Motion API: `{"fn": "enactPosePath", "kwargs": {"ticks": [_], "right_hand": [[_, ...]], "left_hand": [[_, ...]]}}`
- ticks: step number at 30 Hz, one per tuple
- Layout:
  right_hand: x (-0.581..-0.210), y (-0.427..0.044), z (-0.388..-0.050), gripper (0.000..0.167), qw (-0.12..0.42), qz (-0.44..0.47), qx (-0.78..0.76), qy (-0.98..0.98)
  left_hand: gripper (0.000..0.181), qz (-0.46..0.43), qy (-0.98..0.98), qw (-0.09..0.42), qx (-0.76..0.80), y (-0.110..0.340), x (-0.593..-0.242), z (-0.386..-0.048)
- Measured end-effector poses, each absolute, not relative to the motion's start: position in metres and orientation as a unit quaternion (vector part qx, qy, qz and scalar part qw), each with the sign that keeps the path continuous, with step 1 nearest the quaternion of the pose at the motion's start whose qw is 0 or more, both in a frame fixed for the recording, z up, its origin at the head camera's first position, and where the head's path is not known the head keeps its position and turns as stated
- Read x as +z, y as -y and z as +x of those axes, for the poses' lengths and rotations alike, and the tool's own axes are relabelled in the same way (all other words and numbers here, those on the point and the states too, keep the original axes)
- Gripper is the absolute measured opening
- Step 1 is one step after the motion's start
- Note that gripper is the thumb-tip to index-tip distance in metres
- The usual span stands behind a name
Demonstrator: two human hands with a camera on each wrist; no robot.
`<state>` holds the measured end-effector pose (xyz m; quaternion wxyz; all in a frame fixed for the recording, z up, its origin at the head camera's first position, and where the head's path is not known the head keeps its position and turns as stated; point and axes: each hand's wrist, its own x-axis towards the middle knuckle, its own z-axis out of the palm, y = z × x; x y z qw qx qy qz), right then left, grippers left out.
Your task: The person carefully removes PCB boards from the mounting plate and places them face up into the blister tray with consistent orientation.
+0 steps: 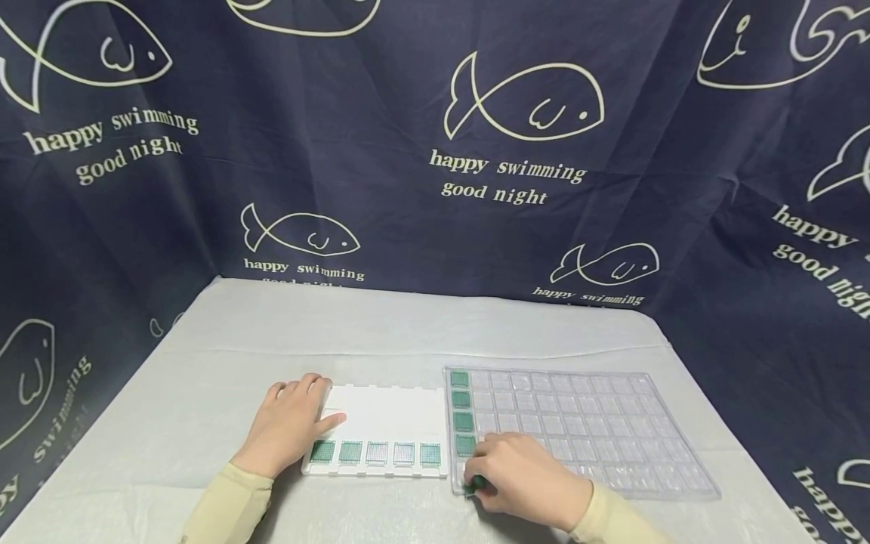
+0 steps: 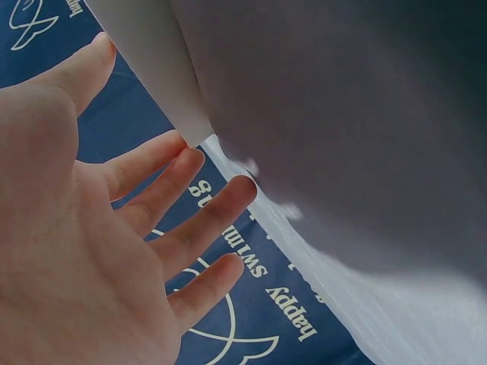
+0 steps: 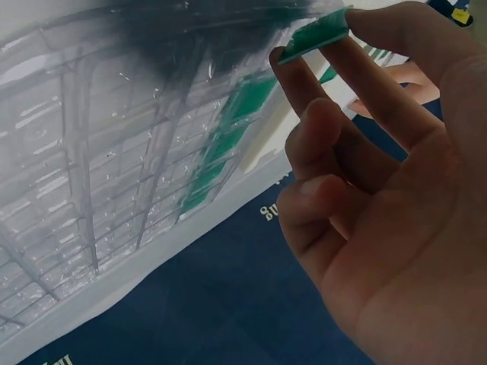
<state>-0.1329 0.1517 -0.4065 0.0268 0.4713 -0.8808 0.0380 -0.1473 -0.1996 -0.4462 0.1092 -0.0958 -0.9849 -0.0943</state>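
In the head view, my right hand [image 1: 519,477] pinches a small green board [image 1: 478,483] at the near left corner of the clear compartment tray [image 1: 680,495]. The right wrist view shows that green board [image 3: 316,34] held between thumb and fingertips of my right hand [image 3: 396,190]. Several green boards [image 1: 463,421] fill the tray's left column. My left hand [image 1: 291,423] rests on the left edge of a white tray [image 1: 387,412], its fingers extended; the left wrist view shows the hand [image 2: 114,228] with fingers spread at the tray's edge [image 2: 152,68]. Several green boards [image 1: 377,452] line the white tray's near row.
Both trays lie side by side on a table with a white cloth [image 1: 326,317]. A dark blue curtain [image 1: 408,113] with fish drawings and lettering hangs behind and at both sides.
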Motion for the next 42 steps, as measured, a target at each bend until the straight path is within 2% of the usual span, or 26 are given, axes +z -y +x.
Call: {"fn": "enactPosePath", "kwargs": {"ticks": [5, 23, 42], "right_hand": [[-0.403, -0.151, -0.134, 0.014, 0.018, 0.464, 0.044, 0.885], [-0.409, -0.147, -0.132, 0.014, 0.077, 0.478, 0.010, 0.875], [-0.418, -0.147, -0.131, 0.021, 0.108, 0.474, 0.006, 0.874]], "left_hand": [[0.057, -0.094, 0.986, 0.106, -0.093, 0.199, -0.446, -0.146], [0.056, -0.096, 0.985, 0.107, -0.093, 0.198, -0.445, -0.146], [0.059, -0.093, 0.986, 0.107, -0.087, 0.199, -0.445, -0.148]]}}
